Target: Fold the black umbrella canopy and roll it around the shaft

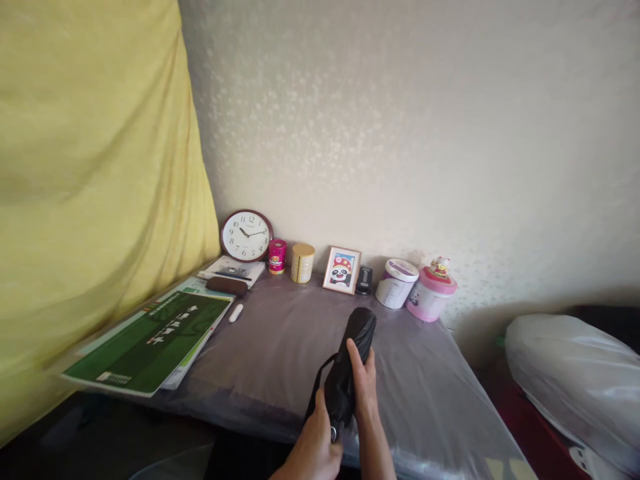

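Observation:
A folded black umbrella point(361, 325) is held at a tilt above the near edge of the table, its canopy end pointing toward the wall. My left hand point(317, 437) is closed around the handle end, where a small silvery button shows. Around the side of the rolled canopy, my right hand point(364, 380) is wrapped with its thumb on top. A black strap point(320, 377) hangs out on the left of the umbrella. The far sides of both grips are hidden.
Along the wall stand a clock point(247, 235), a pink tin point(277, 257), a yellow tin point(303, 263), a framed panda picture point(342, 270) and two tubs point(397, 283). Green books point(165, 340) and a brown case point(227, 286) lie left. A plastic-wrapped bundle point(575, 367) sits right of the table point(410, 373).

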`<state>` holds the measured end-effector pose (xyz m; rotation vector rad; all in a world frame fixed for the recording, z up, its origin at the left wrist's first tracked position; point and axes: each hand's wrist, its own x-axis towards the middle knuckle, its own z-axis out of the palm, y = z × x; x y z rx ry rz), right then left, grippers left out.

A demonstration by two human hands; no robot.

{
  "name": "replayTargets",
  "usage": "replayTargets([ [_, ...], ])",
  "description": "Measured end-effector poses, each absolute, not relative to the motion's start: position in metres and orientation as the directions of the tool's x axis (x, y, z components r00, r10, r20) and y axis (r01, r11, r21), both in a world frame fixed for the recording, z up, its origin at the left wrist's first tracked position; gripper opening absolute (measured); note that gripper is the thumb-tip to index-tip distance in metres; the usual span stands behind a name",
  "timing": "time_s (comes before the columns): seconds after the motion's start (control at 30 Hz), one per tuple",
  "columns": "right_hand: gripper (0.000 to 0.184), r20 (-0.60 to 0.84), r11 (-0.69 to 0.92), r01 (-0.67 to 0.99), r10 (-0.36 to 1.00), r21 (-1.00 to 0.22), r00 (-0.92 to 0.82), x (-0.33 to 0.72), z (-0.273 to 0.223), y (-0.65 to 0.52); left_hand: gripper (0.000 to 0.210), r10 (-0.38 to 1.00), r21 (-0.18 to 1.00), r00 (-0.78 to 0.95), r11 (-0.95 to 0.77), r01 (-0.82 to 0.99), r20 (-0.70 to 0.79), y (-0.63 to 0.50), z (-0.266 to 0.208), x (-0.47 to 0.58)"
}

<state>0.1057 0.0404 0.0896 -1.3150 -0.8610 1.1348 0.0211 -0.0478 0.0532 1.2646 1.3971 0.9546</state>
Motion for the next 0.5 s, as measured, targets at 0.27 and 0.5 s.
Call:
replayTargets([
  [0.27,0.067,-0.246,-0.21,-0.17,0.941,-0.963,0.232,0.111,0.089,0.041,0.075,0.868,0.962,0.457,0.26,-0.082,-0.195,-0.044,0.088,-0.023],
  [0.5,0.067,-0.183,-0.144,-0.173,0.954,-0.974,0.236,0.108,0.086,0.04,0.076,0.987,0.866,0.065,0.162,-0.473,-0.149,-0.003,0.088,-0.052],
])
